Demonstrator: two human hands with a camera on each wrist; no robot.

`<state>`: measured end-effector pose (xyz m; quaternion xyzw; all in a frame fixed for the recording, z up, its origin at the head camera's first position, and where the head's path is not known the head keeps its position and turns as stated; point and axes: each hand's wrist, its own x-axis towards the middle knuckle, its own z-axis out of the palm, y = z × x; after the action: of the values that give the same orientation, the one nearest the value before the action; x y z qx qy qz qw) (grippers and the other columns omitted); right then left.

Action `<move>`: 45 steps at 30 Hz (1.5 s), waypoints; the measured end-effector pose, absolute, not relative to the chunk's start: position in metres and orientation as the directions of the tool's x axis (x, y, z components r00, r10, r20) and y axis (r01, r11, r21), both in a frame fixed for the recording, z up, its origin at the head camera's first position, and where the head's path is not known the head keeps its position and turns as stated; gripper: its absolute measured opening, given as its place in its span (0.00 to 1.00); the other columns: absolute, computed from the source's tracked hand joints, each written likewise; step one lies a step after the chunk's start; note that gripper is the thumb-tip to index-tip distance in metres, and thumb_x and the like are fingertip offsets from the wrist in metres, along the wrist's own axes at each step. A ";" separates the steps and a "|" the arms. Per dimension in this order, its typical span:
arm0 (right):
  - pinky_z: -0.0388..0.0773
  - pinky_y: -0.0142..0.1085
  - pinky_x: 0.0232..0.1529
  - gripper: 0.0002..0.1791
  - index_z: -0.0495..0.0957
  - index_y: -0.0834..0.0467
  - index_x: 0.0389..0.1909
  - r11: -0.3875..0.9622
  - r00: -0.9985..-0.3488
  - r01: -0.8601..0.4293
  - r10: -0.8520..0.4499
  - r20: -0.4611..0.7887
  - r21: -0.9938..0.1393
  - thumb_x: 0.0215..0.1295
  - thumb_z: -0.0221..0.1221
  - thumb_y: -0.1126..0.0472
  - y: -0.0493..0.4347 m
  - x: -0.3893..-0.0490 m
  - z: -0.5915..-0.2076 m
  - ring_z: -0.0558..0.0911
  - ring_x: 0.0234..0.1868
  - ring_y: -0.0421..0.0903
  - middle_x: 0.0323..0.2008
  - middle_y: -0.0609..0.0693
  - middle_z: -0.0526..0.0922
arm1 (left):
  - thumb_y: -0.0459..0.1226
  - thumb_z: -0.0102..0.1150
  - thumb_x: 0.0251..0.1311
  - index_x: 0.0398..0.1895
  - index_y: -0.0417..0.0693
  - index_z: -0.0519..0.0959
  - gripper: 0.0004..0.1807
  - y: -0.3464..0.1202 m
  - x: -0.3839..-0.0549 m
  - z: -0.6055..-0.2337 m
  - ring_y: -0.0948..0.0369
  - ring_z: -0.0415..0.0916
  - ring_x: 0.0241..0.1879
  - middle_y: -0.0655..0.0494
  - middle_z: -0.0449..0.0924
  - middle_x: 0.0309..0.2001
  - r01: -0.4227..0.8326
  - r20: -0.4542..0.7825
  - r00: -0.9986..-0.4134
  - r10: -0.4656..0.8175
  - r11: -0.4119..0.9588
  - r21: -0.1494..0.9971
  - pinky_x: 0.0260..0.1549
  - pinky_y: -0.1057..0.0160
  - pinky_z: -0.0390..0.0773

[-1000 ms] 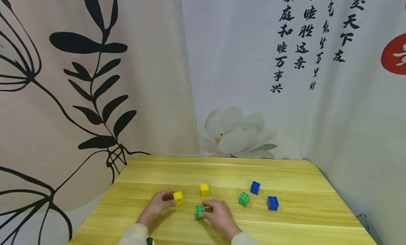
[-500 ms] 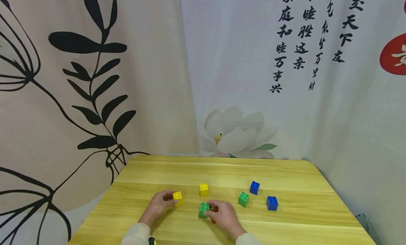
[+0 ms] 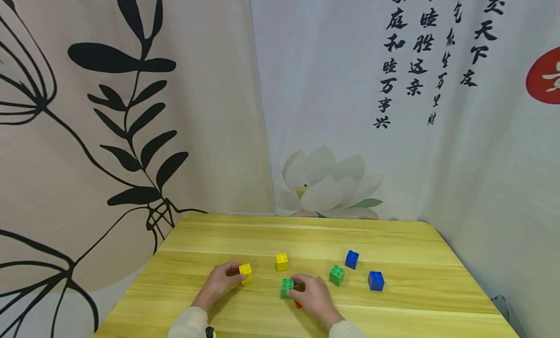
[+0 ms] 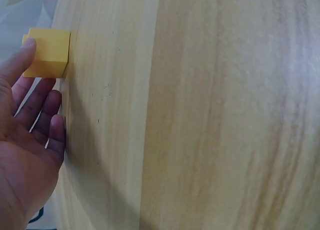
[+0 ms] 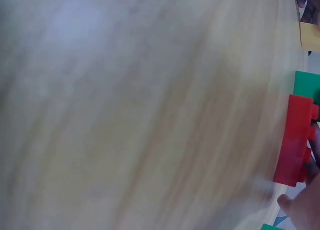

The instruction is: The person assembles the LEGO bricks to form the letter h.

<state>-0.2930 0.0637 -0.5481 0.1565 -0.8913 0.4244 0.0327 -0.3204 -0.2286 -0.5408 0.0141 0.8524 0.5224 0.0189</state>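
My left hand (image 3: 220, 283) pinches a yellow toy brick (image 3: 246, 273) between thumb and fingers, on the left part of the table. In the left wrist view the thumb lies on this yellow brick (image 4: 49, 52) and the other fingers curve below it. Near the middle, my right hand (image 3: 314, 296) pinches a green brick (image 3: 286, 288) at its right side. A red piece (image 3: 299, 304) shows just under this hand, mostly covered. The right wrist view shows more of the red piece (image 5: 294, 140), with studs toward the fingers; whether it touches them I cannot tell.
Beyond the hands stands another yellow brick (image 3: 282, 262). To the right are a second green brick (image 3: 336, 275) and two blue bricks, one farther back (image 3: 352, 259) and one nearer (image 3: 376, 281). The wooden table (image 3: 420, 309) meets printed curtains (image 3: 218, 109) behind.
My right hand has moved right and slightly away with the green brick, and the red piece has come into sight beneath it. The left hand with the yellow brick has stayed put.
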 end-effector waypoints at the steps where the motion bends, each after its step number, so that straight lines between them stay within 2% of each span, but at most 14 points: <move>1: 0.58 0.66 0.62 0.23 0.83 0.58 0.51 0.591 -0.950 -0.305 -0.250 0.189 -0.747 0.58 0.71 0.51 0.064 -0.293 -0.549 0.82 0.45 0.49 0.43 0.47 0.87 | 0.36 0.70 0.59 0.57 0.32 0.77 0.25 -0.228 -0.321 -0.540 0.54 0.77 0.47 0.49 0.81 0.47 0.003 -0.018 -0.999 0.041 0.460 0.888 0.44 0.56 0.80; 3: 0.62 0.64 0.60 0.24 0.83 0.58 0.52 0.584 -0.949 -0.305 -0.250 0.190 -0.752 0.58 0.71 0.51 0.065 -0.293 -0.550 0.83 0.44 0.47 0.42 0.46 0.87 | 0.37 0.70 0.59 0.56 0.34 0.77 0.24 -0.228 -0.321 -0.539 0.54 0.77 0.46 0.50 0.81 0.46 -0.002 -0.021 -0.999 0.036 0.468 0.884 0.44 0.55 0.79; 6: 0.63 0.62 0.60 0.24 0.83 0.58 0.52 0.566 -0.953 -0.291 -0.246 0.179 -0.771 0.58 0.70 0.50 0.066 -0.294 -0.552 0.83 0.43 0.45 0.41 0.45 0.87 | 0.39 0.70 0.59 0.54 0.36 0.78 0.23 -0.224 -0.323 -0.538 0.54 0.78 0.46 0.52 0.81 0.45 0.007 -0.014 -0.999 0.040 0.470 0.883 0.44 0.54 0.79; 13: 0.53 0.67 0.63 0.24 0.83 0.57 0.51 0.540 -0.958 -0.271 -0.228 0.171 -0.797 0.56 0.71 0.49 0.068 -0.294 -0.550 0.83 0.46 0.49 0.42 0.46 0.87 | 0.43 0.69 0.60 0.55 0.41 0.79 0.24 -0.211 -0.325 -0.527 0.56 0.77 0.47 0.53 0.81 0.46 0.037 -0.011 -0.994 0.104 0.448 0.893 0.44 0.55 0.79; 20: 0.51 0.68 0.65 0.22 0.84 0.54 0.47 0.523 -0.964 -0.247 -0.214 0.155 -0.815 0.55 0.72 0.48 0.068 -0.297 -0.554 0.83 0.46 0.48 0.41 0.43 0.87 | 0.44 0.69 0.60 0.55 0.41 0.80 0.23 -0.196 -0.327 -0.514 0.57 0.78 0.43 0.52 0.81 0.45 0.100 0.017 -0.979 0.204 0.405 0.909 0.40 0.52 0.79; 23: 0.52 0.68 0.64 0.21 0.85 0.54 0.47 0.513 -0.964 -0.250 -0.211 0.161 -0.821 0.55 0.72 0.48 0.069 -0.298 -0.556 0.83 0.46 0.48 0.40 0.42 0.87 | 0.44 0.68 0.61 0.55 0.40 0.80 0.23 -0.189 -0.328 -0.512 0.56 0.77 0.45 0.52 0.81 0.46 0.133 0.037 -0.971 0.238 0.401 0.907 0.42 0.54 0.80; 29: 0.45 0.70 0.65 0.21 0.85 0.54 0.47 0.485 -0.967 -0.233 -0.211 0.145 -0.843 0.55 0.73 0.49 0.070 -0.297 -0.556 0.83 0.48 0.51 0.40 0.44 0.88 | 0.44 0.67 0.62 0.56 0.41 0.80 0.22 -0.173 -0.329 -0.509 0.55 0.76 0.47 0.53 0.81 0.47 0.192 0.082 -0.957 0.279 0.396 0.898 0.45 0.55 0.79; 37: 0.44 0.71 0.65 0.20 0.86 0.55 0.47 0.477 -0.964 -0.239 -0.219 0.149 -0.846 0.55 0.72 0.50 0.071 -0.298 -0.555 0.84 0.49 0.52 0.41 0.45 0.88 | 0.43 0.68 0.61 0.56 0.42 0.80 0.23 -0.162 -0.328 -0.508 0.55 0.76 0.47 0.53 0.82 0.46 0.208 0.088 -0.947 0.308 0.383 0.900 0.44 0.56 0.78; 45: 0.48 0.69 0.65 0.20 0.86 0.54 0.46 0.463 -0.961 -0.249 -0.224 0.159 -0.851 0.55 0.72 0.49 0.072 -0.299 -0.556 0.84 0.48 0.49 0.40 0.44 0.88 | 0.43 0.67 0.62 0.56 0.42 0.80 0.22 -0.152 -0.324 -0.510 0.56 0.75 0.48 0.54 0.81 0.45 0.216 0.079 -0.934 0.348 0.374 0.902 0.45 0.56 0.77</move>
<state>-0.2992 0.0718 -0.5559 0.1383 -0.8551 0.4995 0.0122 -0.3239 -0.1516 -0.5101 0.1706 0.8265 0.5329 0.0623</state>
